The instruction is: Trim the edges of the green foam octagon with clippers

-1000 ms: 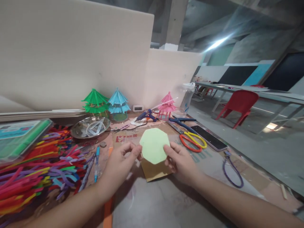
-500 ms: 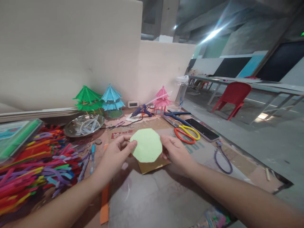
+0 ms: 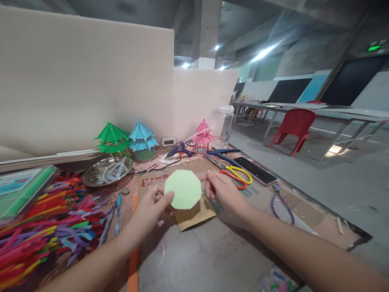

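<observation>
A pale green paper octagon (image 3: 182, 189) is held up over the table. My left hand (image 3: 156, 202) pinches its left edge, the thumb on the face and the fingers behind. Just off the right edge is my right hand (image 3: 223, 188), its fingers loosely bent and slightly apart, with one fingertip close to the edge. I see nothing held in it. Below the octagon lies a gold-brown piece of card (image 3: 196, 217), partly covered by it.
Colourful fuzzy strips (image 3: 60, 227) are heaped at left beside a metal dish (image 3: 91, 172). Small green (image 3: 112, 138), blue (image 3: 142, 136) and pink (image 3: 204, 132) pavilion models stand behind. A glue gun (image 3: 180, 149), scissors (image 3: 238, 176), pliers (image 3: 225, 152) and a phone (image 3: 255, 170) lie beyond my hands.
My right hand has come away from the octagon's right edge, while my left hand keeps its pinch. More of the card shows below. The view has tilted up slightly.
</observation>
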`<state>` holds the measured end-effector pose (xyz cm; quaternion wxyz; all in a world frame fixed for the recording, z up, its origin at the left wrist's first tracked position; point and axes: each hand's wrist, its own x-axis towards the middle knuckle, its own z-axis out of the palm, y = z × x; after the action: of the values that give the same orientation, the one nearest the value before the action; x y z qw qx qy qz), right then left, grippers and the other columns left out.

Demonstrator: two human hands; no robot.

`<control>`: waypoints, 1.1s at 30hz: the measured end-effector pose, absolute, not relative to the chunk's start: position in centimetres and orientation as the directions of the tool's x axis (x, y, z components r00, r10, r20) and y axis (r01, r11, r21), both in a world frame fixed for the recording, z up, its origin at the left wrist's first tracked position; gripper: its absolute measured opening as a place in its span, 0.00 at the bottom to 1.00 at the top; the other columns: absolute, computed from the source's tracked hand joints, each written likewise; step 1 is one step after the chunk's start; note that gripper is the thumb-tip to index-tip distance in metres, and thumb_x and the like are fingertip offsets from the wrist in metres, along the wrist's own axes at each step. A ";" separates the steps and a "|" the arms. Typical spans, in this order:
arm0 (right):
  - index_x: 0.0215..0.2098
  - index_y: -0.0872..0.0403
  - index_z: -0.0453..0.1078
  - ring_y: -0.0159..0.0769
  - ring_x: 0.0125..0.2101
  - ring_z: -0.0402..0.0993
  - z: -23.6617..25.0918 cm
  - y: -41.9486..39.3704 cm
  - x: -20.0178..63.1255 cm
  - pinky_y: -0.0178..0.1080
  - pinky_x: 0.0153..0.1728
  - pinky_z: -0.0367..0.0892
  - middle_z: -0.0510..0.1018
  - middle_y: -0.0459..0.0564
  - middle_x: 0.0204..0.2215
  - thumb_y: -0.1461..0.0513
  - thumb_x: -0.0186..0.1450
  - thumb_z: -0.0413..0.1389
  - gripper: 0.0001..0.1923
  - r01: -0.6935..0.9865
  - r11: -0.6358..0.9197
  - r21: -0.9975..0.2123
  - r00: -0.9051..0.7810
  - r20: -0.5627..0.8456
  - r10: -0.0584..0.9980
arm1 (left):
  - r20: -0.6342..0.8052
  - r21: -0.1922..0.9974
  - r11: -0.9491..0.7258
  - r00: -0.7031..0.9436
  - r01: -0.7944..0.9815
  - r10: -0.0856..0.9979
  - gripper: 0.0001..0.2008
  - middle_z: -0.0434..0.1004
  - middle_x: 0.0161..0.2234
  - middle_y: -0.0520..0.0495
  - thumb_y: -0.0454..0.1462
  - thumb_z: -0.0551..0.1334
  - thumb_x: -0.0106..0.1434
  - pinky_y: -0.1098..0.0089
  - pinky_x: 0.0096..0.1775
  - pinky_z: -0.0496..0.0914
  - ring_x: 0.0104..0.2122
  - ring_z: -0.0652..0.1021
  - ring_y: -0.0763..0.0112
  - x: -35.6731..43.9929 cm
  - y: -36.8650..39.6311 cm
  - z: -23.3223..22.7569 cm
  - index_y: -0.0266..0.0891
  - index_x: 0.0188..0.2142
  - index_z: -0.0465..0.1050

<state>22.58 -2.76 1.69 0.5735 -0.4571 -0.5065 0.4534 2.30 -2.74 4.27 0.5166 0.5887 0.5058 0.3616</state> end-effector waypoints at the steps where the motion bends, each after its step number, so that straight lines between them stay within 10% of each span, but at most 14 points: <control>1: 0.35 0.54 0.67 0.25 0.14 0.58 1.7 -2.4 22.9 0.28 0.15 0.56 0.66 0.39 0.13 0.49 0.60 0.52 0.16 -0.089 0.217 -0.972 0.118 0.206 0.971 | -0.100 0.976 0.055 0.212 0.208 0.972 0.20 0.73 0.20 0.52 0.51 0.64 0.48 0.79 0.16 0.59 0.20 0.74 0.72 2.3 -2.7 4.2 0.38 0.29 0.63; 7: 0.48 0.51 0.63 0.32 0.32 0.71 2.3 -2.1 22.9 0.36 0.31 0.70 0.72 0.47 0.36 0.56 0.53 0.60 0.25 -0.031 0.245 -0.969 0.088 0.241 0.966 | -0.063 0.985 0.022 0.241 0.169 0.968 0.21 0.72 0.21 0.53 0.51 0.65 0.48 0.78 0.17 0.56 0.16 0.68 0.78 2.3 -2.5 3.4 0.38 0.28 0.64; 17: 0.21 0.55 0.62 0.29 0.22 0.62 4.7 -5.4 22.4 0.32 0.23 0.56 0.65 0.43 0.19 0.55 0.65 0.44 0.19 0.443 0.422 -0.791 -0.061 0.443 0.895 | 0.016 0.988 -0.086 0.465 0.130 0.885 0.16 0.74 0.27 0.49 0.47 0.65 0.53 0.72 0.31 0.69 0.28 0.74 0.70 2.7 -4.1 3.1 0.37 0.28 0.66; 23: 0.28 0.55 0.71 0.30 0.24 0.68 4.7 -6.8 21.9 0.31 0.26 0.60 0.74 0.46 0.23 0.57 0.67 0.43 0.19 0.461 0.490 -0.740 -0.183 0.461 0.868 | 0.090 0.942 -0.227 0.466 0.247 0.880 0.15 0.76 0.37 0.47 0.42 0.63 0.55 0.71 0.35 0.70 0.36 0.75 0.66 2.9 -5.6 5.4 0.40 0.41 0.70; 33: 0.31 0.48 0.77 0.35 0.26 0.73 4.2 -8.0 21.1 0.34 0.28 0.64 0.79 0.45 0.25 0.56 0.65 0.49 0.14 0.380 0.475 -0.794 -0.254 0.405 0.879 | 0.188 0.879 -0.320 0.361 0.353 0.913 0.18 0.69 0.19 0.51 0.45 0.53 0.62 0.73 0.26 0.65 0.22 0.70 0.72 2.1 -5.2 6.6 0.39 0.22 0.70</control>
<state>21.09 -8.05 4.21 0.4379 -0.4260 -0.7388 0.2846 2.11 -5.23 6.56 0.3882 0.7278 0.4349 0.3612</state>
